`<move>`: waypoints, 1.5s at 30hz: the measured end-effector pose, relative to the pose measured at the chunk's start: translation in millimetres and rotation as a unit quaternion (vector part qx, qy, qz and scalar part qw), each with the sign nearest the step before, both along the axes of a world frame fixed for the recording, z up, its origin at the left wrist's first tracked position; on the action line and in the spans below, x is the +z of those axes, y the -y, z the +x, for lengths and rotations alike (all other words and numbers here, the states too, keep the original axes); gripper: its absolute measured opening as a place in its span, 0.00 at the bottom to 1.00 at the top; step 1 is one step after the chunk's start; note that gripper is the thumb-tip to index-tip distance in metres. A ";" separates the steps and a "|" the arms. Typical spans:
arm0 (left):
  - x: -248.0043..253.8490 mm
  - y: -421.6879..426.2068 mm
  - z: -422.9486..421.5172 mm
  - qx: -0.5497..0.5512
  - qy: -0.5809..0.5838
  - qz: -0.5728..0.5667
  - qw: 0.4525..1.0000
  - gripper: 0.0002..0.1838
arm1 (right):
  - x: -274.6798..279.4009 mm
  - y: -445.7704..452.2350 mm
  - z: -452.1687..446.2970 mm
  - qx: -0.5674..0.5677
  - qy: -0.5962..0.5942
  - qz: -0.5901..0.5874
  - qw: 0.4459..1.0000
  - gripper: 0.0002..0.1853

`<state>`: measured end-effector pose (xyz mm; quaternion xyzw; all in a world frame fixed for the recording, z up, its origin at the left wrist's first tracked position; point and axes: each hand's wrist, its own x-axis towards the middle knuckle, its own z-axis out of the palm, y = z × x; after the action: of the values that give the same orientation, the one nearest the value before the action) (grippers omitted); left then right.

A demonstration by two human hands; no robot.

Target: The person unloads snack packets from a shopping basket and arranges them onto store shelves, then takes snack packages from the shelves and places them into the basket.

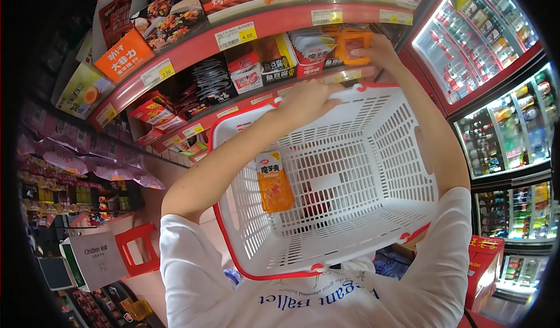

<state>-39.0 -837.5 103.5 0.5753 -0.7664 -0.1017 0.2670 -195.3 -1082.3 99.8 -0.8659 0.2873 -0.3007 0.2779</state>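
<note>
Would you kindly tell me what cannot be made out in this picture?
In the head view:
- Left hand: its palm is hidden by the back of the hand.
- Right hand: whether it grips the orange packaging is unclear; its own fingers cover the contact.
- Price tags: fine print too small.
- Bottles: labels too small and blurred.

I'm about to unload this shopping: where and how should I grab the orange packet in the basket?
I'd come from above, through the open top of the basket, and pinch the orange packet across its middle by its long edges. It lies printed face up, looks flat and narrow, and has free room on its right; its left edge is nearer the side wall.
</note>
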 end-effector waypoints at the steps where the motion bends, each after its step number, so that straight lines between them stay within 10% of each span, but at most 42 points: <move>1: 0.7 -0.7 -0.6 -0.001 0.003 0.001 1.000 0.18 | -1.3 -2.0 7.5 -0.001 0.003 0.001 1.000 0.22; 8: -1.4 0.2 -4.6 0.001 0.004 0.003 1.000 0.18 | -22.8 17.3 56.9 -0.075 0.063 0.165 0.981 0.17; 13: 0.9 -0.2 -4.2 0.006 0.004 0.010 1.000 0.17 | -40.6 26.0 75.5 -0.179 -0.113 -0.034 0.977 0.14; 20: -1.5 3.7 -5.1 0.012 0.010 0.016 1.000 0.16 | -34.5 18.5 70.9 -0.134 -0.055 0.047 0.988 0.13; 22: -2.2 4.2 -5.7 0.012 0.016 0.013 1.000 0.16 | -30.6 9.1 70.9 -0.181 -0.078 -0.131 0.972 0.14; 37: -2.2 4.8 -9.6 0.014 0.025 0.012 1.000 0.16 | -34.4 -6.0 70.5 -0.184 -0.127 -0.046 0.974 0.39; 45: -9.0 3.6 -8.9 0.012 0.014 -0.022 1.000 0.16 | -9.5 -39.5 68.5 -0.216 -0.118 -0.194 0.950 0.27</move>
<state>-47.9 -841.1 94.5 0.5798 -0.7652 -0.0736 0.2700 -126.7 -1042.8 90.3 -0.8495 0.4347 -0.2990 -0.0030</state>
